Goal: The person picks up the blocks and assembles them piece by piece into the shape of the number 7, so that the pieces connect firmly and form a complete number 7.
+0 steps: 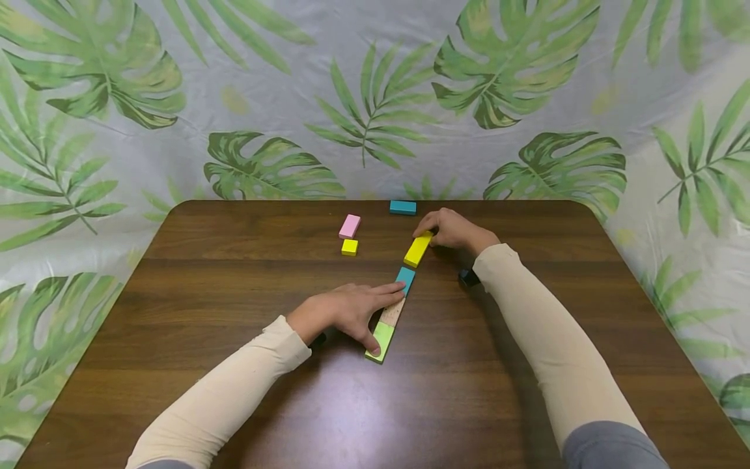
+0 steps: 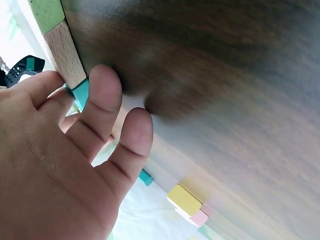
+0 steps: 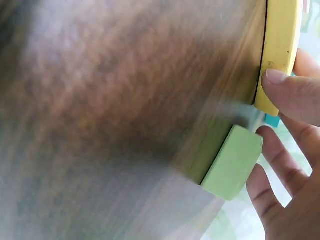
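A diagonal row on the table holds a light green block [image 1: 382,340], a bare wood block [image 1: 391,313] and a teal block [image 1: 405,278]. My left hand [image 1: 351,309] spans this row with its fingers straight, thumb on the light green block and fingertips on the teal one. Beyond the teal block, across a small gap, lies a yellow block [image 1: 418,249]. My right hand [image 1: 456,230] pinches its far end, the thumb pressed to its side in the right wrist view. By that hand's other fingers is a green block [image 3: 233,162], hidden from the head view.
Left of the yellow block are a pink block [image 1: 349,226] and a short yellow block [image 1: 349,247]. Another teal block [image 1: 403,208] lies at the far table edge. Behind the wooden table [image 1: 246,286] hangs a leaf-patterned cloth [image 1: 375,85].
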The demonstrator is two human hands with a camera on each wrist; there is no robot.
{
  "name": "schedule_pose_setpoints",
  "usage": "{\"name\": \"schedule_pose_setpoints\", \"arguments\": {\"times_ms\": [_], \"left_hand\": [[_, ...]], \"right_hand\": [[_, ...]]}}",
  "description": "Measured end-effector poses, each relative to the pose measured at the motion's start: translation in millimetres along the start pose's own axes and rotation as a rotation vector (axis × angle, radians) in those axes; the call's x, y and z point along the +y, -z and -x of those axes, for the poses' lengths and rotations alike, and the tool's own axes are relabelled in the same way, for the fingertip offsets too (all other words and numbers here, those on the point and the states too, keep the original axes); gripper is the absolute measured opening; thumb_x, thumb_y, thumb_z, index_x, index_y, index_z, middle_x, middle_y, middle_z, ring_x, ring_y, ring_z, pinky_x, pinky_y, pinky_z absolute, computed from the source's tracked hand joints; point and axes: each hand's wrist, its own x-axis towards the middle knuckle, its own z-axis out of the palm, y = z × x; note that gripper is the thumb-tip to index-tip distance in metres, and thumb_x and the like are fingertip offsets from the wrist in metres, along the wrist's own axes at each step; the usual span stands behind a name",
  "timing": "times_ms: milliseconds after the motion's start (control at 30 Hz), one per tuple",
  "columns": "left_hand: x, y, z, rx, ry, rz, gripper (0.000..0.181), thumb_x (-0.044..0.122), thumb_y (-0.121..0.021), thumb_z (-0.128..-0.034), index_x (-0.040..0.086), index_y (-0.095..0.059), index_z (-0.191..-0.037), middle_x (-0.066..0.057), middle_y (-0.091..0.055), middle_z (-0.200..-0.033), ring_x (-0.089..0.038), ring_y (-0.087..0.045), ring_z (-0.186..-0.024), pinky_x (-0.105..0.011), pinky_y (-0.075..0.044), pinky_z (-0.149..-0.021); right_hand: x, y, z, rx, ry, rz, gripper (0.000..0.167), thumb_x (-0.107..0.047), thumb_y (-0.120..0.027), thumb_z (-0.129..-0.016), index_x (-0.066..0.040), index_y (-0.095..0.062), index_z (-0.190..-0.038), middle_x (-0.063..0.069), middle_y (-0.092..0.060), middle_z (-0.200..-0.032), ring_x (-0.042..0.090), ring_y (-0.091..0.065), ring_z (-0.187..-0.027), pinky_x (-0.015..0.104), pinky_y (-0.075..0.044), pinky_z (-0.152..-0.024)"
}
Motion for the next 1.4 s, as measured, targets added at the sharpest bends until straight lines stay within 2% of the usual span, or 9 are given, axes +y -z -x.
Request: {"name": "schedule_pose_setpoints", "arguments": {"times_ms": [333,633,833,1033,1233,1400], "left_hand": [[-0.8,-0.3,0.3,0.004,0.000,0.010,0.110,0.056,-0.080,-0.0751,0.029,-0.016,-0.160,0.016,-0.003,-0.169,-0.017,-0.027,-0.152,-0.049,-0.032,-0.117],[-2.8,-1.4,0.1,0.001,0.002,0.012,0.110,0.056,-0.079,-0.0752,0.028,-0.016,-0.160,0.016,-0.003,-0.169,-0.018,-0.027,-0.153,-0.051,-0.032,-0.116],[-2.2,-1.6,-0.5,-0.001,0.000,0.021,0.109,0.055,-0.080,-0.0754,0.029,-0.016,-0.160,0.017,-0.002,-0.168,-0.017,-0.028,-0.152,-0.050,-0.032,-0.117],[-0.1,-2.0,0.5,0.002,0.004,0.029,0.109,0.055,-0.080,-0.0753,0.028,-0.017,-0.160,0.017,-0.002,-0.168,-0.016,-0.028,-0.152,-0.048,-0.031,-0.118],[3.6,-3.0,1.6,0.002,0.017,0.023,0.108,0.055,-0.080,-0.0758,0.028,-0.017,-0.160,0.017,-0.002,-0.168,-0.015,-0.032,-0.150,-0.047,-0.034,-0.115],[5.4,-3.4,2.7,0.002,0.023,0.023,0.108,0.054,-0.080,-0.0759,0.029,-0.017,-0.160,0.017,-0.002,-0.168,-0.016,-0.033,-0.150,-0.046,-0.036,-0.115]], "right_hand": [[-6,-2,2.7,-0.001,0.021,0.024,0.038,0.004,-0.064,-0.087,-0.012,-0.073,-0.121,0.015,-0.064,-0.131,0.037,-0.053,-0.124,0.053,-0.041,-0.107],[-8,-7,1.0,0.019,0.074,0.024,0.037,0.005,-0.064,-0.086,-0.011,-0.075,-0.117,0.015,-0.067,-0.127,0.036,-0.057,-0.120,0.053,-0.044,-0.105],[-12,-6,5.8,0.050,0.116,0.023,0.038,0.005,-0.063,-0.084,-0.015,-0.077,-0.114,0.015,-0.069,-0.123,0.037,-0.059,-0.116,0.053,-0.044,-0.102],[-17,-7,5.8,0.018,0.038,0.035,0.037,0.004,-0.063,-0.087,-0.016,-0.076,-0.116,0.013,-0.067,-0.130,0.037,-0.054,-0.124,0.057,-0.036,-0.111],[-18,-10,6.4,0.034,0.027,0.079,0.035,0.003,-0.066,-0.086,-0.017,-0.077,-0.113,0.009,-0.069,-0.127,0.034,-0.056,-0.122,0.055,-0.042,-0.105],[-22,-10,8.9,0.036,0.019,0.092,0.036,0.001,-0.066,-0.087,-0.018,-0.076,-0.115,0.007,-0.069,-0.129,0.033,-0.053,-0.121,0.055,-0.041,-0.103]]}}
